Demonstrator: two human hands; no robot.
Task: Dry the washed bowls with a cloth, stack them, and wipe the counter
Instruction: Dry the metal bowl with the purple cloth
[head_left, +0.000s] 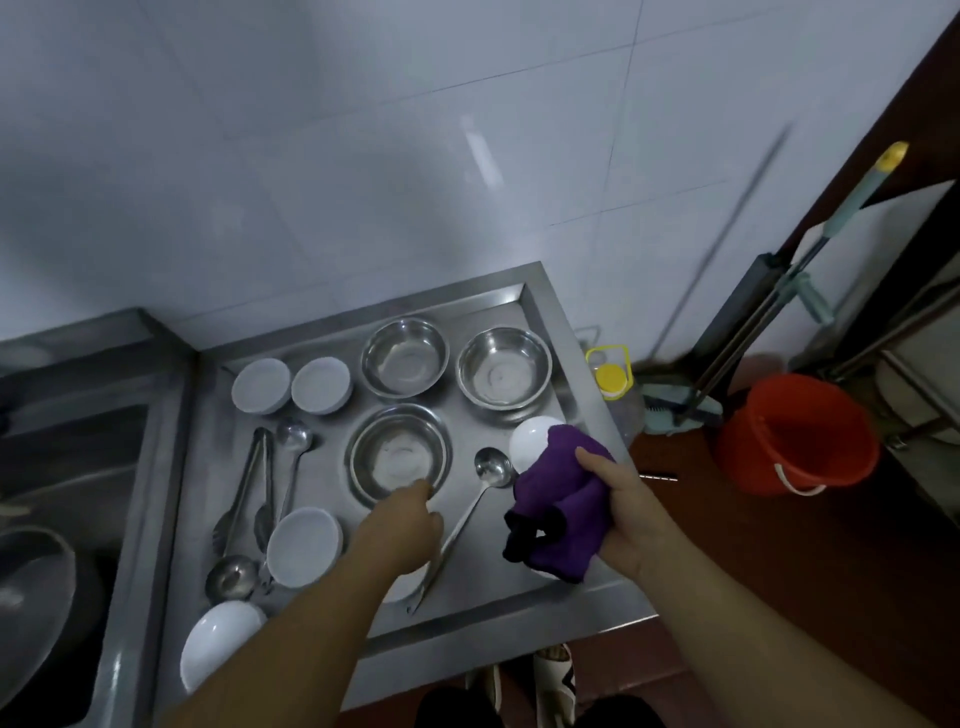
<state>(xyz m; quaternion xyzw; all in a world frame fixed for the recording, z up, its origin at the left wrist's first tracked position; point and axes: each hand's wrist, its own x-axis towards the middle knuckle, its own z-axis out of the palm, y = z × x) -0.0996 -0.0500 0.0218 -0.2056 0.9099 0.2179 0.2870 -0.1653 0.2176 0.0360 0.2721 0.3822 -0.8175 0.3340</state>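
My right hand (626, 512) holds a bunched purple cloth (558, 512) over the right side of the steel counter (322, 467). My left hand (408, 522) reaches to the near rim of a steel bowl (397, 454) in the middle; its fingers touch the rim, and whether they grip it is unclear. Two more steel bowls (405, 356) (503, 374) stand at the back. White bowls sit at the back left (261, 385) (320, 385), at the front (304, 545), at the front left edge (221, 642), and behind the cloth (530, 439).
Tongs (244, 483) and ladles (293, 457) (480, 493) lie among the bowls. A sink (62, 467) lies to the left. To the right, on the floor, stand an oil bottle (613, 384), a mop (779, 301) and a red bucket (797, 434).
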